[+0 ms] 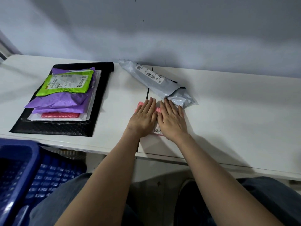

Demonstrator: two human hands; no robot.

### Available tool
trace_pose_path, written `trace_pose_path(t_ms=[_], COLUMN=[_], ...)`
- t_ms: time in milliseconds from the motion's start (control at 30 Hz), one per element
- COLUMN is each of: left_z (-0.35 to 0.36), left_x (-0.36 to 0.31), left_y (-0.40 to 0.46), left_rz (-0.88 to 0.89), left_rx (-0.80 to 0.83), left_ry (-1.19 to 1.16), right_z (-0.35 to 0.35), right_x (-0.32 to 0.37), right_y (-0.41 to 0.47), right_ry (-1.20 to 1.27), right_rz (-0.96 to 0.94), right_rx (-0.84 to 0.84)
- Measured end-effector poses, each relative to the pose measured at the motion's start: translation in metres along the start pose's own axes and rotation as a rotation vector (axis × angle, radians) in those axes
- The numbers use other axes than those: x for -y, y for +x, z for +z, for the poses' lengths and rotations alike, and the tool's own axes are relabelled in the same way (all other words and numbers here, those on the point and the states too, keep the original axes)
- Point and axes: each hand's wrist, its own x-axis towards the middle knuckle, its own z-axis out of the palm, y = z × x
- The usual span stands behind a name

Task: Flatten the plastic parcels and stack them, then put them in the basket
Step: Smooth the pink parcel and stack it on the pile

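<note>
A small pink parcel (pixel 157 110) with a barcode label lies on the white table, mostly hidden under my hands. My left hand (pixel 143 118) and my right hand (pixel 172 119) press flat on it side by side, fingers straight. A long grey parcel (pixel 156 80), rolled and folded at one end, lies just beyond my right fingertips. At the left a stack of flattened parcels (pixel 65 95) rests on a black bubble mailer (pixel 53 128): green on top, purple below, then white and a pink one. A blue basket (pixel 19 168) stands at the lower left, below the table edge.
The white table (pixel 236 119) runs along a grey wall, with a seam between two tabletops near my hands. My knees in dark trousers sit under the front edge. The basket is beside my left leg.
</note>
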Motion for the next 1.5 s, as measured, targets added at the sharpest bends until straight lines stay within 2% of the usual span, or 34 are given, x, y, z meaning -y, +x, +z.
trace_pose_path(t_ms=[233,933,1200,1333,1400,1500], left_z=[0.003,0.008,0.001,-0.003,-0.003,-0.004], left_x=[0.002,0.001,0.001,0.0,-0.001,0.0], left_y=[0.0,0.003,0.002,0.001,-0.001,-0.001], left_rz=[0.031,-0.045,-0.004,0.096,0.1,0.071], left_rx=[-0.027,-0.043,-0.004,-0.11,-0.09,0.031], left_ry=[-0.021,-0.009,0.031,0.113,0.118,0.13], right_z=[-0.001,0.005,0.004,-0.001,-0.006,-0.014], right_x=[0.001,0.0,0.0,0.003,0.005,0.005], right_y=[-0.001,0.0,0.0,-0.002,-0.003,-0.002], right_ry=[-0.014,-0.03,-0.042,-0.007,0.005,-0.001], right_rz=[0.0,-0.001,-0.007,-0.007,-0.002,-0.013], right_rx=[0.002,-0.045,-0.038,-0.104,-0.078,-0.013])
